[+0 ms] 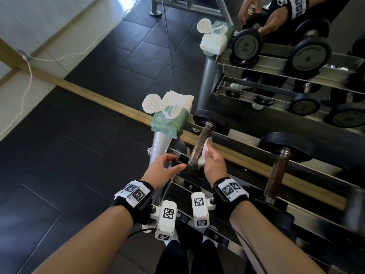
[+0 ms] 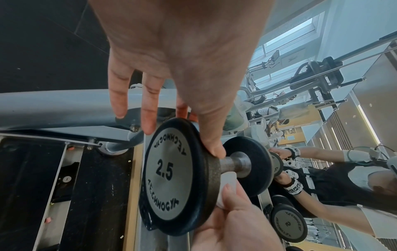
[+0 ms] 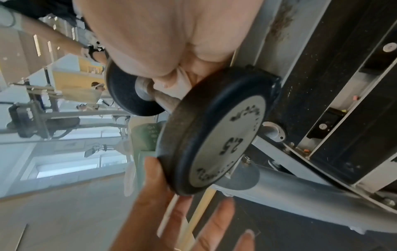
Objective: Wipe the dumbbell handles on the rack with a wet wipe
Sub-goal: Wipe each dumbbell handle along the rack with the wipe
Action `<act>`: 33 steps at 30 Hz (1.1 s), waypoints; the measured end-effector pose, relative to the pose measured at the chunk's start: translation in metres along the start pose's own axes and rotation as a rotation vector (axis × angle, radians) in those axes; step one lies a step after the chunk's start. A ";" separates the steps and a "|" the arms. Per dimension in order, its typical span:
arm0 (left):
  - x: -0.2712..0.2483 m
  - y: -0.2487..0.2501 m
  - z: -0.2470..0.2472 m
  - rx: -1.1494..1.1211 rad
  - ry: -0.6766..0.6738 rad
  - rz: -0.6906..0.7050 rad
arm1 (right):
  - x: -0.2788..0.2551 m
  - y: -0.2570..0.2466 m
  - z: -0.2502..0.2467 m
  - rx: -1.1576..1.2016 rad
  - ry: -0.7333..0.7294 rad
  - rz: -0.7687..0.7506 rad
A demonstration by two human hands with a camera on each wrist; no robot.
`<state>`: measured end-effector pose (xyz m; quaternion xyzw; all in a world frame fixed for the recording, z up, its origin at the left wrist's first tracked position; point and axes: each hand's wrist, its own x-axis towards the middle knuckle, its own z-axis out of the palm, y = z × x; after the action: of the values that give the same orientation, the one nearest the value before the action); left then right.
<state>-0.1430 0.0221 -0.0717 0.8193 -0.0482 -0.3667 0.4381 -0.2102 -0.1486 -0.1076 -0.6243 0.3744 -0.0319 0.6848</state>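
A 2.5 dumbbell (image 1: 199, 147) lies at the left end of the rack's top shelf (image 1: 246, 151), its rusty knurled handle (image 2: 234, 161) pointing away from me. My right hand (image 1: 209, 153) holds a white wet wipe (image 1: 205, 145) against the right side of the handle, close to the near plate. In the right wrist view the wipe (image 3: 182, 84) is bunched between the fingers and the bar. My left hand (image 1: 167, 165) holds the near plate (image 2: 169, 171) at its rim, thumb (image 2: 212, 147) on the inner edge and index finger behind. Its other fingers stay straight.
A green pack of wet wipes (image 1: 169, 119), lid open, sits on the rack's post left of the dumbbell. A second dumbbell (image 1: 276, 169) lies to the right. A mirror (image 1: 276, 46) behind the rack repeats everything. Lower shelves are below my wrists; dark floor tiles (image 1: 69, 155) spread left.
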 end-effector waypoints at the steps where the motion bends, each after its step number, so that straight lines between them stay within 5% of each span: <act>1: 0.000 0.000 0.000 0.001 0.001 -0.001 | 0.000 0.002 -0.002 -0.016 -0.014 0.000; 9: 0.001 -0.001 -0.001 0.014 0.001 -0.005 | 0.032 -0.022 -0.008 0.101 0.096 0.032; 15: 0.002 -0.002 0.000 -0.038 -0.002 0.006 | -0.019 0.001 -0.002 -0.130 -0.080 -0.066; 23: 0.002 -0.002 0.001 -0.068 0.001 0.003 | 0.005 -0.021 -0.014 0.032 -0.025 -0.042; 30: 0.002 -0.001 0.003 -0.062 0.012 0.003 | -0.023 0.000 -0.022 -0.222 -0.160 -0.079; 33: 0.001 -0.001 0.004 -0.068 0.012 0.000 | -0.012 -0.008 -0.033 -0.126 0.029 -0.046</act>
<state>-0.1450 0.0196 -0.0744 0.8061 -0.0329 -0.3631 0.4662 -0.2331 -0.1719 -0.0929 -0.6739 0.3713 -0.0331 0.6379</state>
